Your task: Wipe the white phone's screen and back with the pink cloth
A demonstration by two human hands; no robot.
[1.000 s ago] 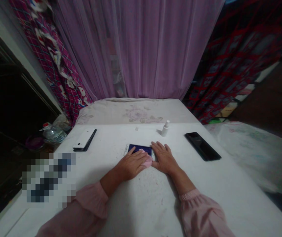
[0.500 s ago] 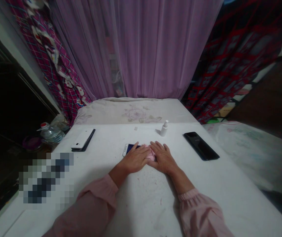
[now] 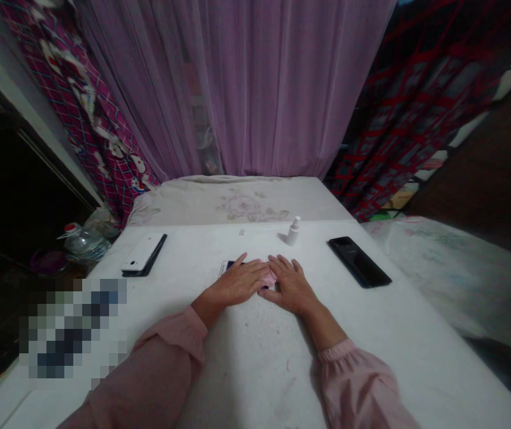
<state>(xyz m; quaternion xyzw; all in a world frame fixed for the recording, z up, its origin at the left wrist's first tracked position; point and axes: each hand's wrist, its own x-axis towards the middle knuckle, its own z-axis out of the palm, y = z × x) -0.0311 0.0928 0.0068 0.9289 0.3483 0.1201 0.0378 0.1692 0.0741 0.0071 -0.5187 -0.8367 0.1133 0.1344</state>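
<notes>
A white-edged smartphone [image 3: 223,269] lies on the white tabletop with part of its dark screen showing; most of it is hidden under my hands. My left hand [image 3: 239,283] rests over the phone, fingers stretched out to the right and thumb raised apart. A pink cloth [image 3: 268,277] is spread on the phone, between and under the two hands. Pressing flat on the cloth's right side is my right hand [image 3: 293,290], its fingers spread and its thumb at the phone's near side. Beyond the right hand stands a small white spray bottle [image 3: 293,232].
On the left, a white phone [image 3: 142,253] lies on a dark one [image 3: 155,257]. A large black phone [image 3: 359,262] lies at the right. A small pale square [image 3: 242,232] sits farther back. A water jug [image 3: 84,241] stands beyond the table's left edge.
The whole view has shifted slightly left. My left hand covers a little more of the phone screen, and both hands stay on the phone and cloth.
</notes>
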